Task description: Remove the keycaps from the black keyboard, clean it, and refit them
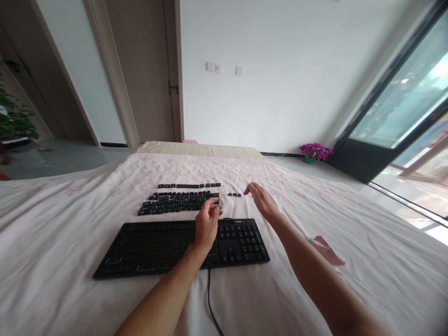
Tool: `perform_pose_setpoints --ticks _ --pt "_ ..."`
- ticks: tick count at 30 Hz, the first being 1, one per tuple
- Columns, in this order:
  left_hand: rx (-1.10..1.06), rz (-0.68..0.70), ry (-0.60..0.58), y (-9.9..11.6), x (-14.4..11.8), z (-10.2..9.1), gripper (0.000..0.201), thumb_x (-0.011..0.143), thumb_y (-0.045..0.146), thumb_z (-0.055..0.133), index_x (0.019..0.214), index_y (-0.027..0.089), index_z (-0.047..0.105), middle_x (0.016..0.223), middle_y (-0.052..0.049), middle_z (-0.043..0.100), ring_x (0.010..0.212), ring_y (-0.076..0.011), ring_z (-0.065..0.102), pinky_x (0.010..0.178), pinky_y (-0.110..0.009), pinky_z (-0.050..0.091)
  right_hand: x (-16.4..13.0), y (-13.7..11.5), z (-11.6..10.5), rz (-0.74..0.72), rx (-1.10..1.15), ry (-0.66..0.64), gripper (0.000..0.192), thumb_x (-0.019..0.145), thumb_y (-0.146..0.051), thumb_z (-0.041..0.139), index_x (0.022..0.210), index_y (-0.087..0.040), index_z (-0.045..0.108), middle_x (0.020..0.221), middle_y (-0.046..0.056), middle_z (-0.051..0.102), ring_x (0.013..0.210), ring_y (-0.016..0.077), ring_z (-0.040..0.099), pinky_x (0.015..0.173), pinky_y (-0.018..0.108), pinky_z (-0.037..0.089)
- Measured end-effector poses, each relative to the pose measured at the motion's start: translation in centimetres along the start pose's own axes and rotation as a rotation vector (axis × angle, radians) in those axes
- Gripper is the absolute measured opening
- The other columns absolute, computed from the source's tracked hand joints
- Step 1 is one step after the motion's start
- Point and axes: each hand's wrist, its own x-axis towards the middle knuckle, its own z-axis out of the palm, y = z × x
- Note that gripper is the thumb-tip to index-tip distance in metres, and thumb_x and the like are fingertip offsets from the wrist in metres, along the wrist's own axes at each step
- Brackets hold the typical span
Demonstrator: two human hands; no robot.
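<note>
- Left hand [206, 226]: fingers bent and slightly parted above the keyboard's far edge, by the right end of the keycap block; I cannot tell whether they pinch anything.
- Right hand [262, 201]: fingers bent downward, just right of three small keycaps [234, 195]; their grip cannot be made out.
- Keycap block [178, 204]: black keys in close rows beyond the keyboard, with a separate row holding the long space bar [187, 186] farther out.
- Black keyboard [157, 247]: nearest the person, under the left forearm; its main field looks bare of caps, while the number pad [249, 238] has keys on.
- Cable [210, 298]: runs from the keyboard's near edge toward the person.
- Pale floral cloth [70, 242]: beneath everything, with a pink fabric piece [326, 252] beside the right forearm.
- Purple flowers [315, 150]: on the floor beyond, by the white wall [280, 84].
</note>
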Motion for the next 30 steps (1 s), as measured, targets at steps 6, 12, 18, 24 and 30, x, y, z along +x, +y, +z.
perform_pose_setpoints --ticks 6,12,18,24,30 --pt "0.128 0.014 -0.074 1.7 0.8 -2.1 0.021 0.086 0.025 0.054 0.102 0.018 0.065 0.090 -0.005 0.071 0.080 -0.0164 0.068 0.076 -0.028 0.053 -3.0 -4.7 -0.6 -0.002 0.264 -0.078 0.043 0.099 -0.039 0.024 0.077 -0.022 0.056 0.078 0.002 0.057 0.072 0.0159 0.051 0.074 0.029 0.042" --pt "0.452 0.106 -0.221 1.9 0.5 -4.5 0.017 0.085 0.021 0.055 0.093 0.022 0.069 0.093 -0.002 0.072 0.079 -0.0152 0.065 0.077 -0.028 0.050 -4.0 -6.4 1.2 0.148 0.754 -0.284 0.025 0.093 -0.042 0.043 0.098 -0.020 0.055 0.092 0.002 0.063 0.065 0.0118 0.051 0.053 0.022 0.043" --pt "0.480 0.084 -0.188 0.1 -0.2 -4.9 0.019 0.085 0.020 0.053 0.093 0.024 0.070 0.096 0.000 0.072 0.088 -0.0150 0.066 0.082 -0.027 0.049 -4.2 -6.6 1.8 0.013 0.636 -0.423 0.024 0.093 -0.032 0.045 0.092 -0.019 0.066 0.090 0.002 0.064 0.074 0.0124 0.055 0.059 0.021 0.044" --pt "0.513 0.074 -0.199 0.4 -0.1 -4.8 0.020 0.085 0.019 0.053 0.094 0.025 0.070 0.095 0.001 0.073 0.086 -0.0143 0.066 0.080 -0.026 0.048 -4.0 -7.4 1.7 -0.144 0.517 -0.442 0.025 0.094 -0.025 0.045 0.092 -0.020 0.069 0.092 0.001 0.067 0.082 0.0135 0.059 0.080 0.025 0.044" --pt "0.528 0.065 -0.214 0.7 -0.4 -4.8 0.020 0.086 0.020 0.052 0.093 0.025 0.070 0.095 0.001 0.073 0.086 -0.0150 0.066 0.078 -0.026 0.048 -3.4 -7.7 1.8 -0.275 0.419 -0.464 0.023 0.094 -0.025 0.048 0.092 -0.021 0.071 0.095 0.001 0.069 0.090 0.0150 0.061 0.087 0.026 0.043"
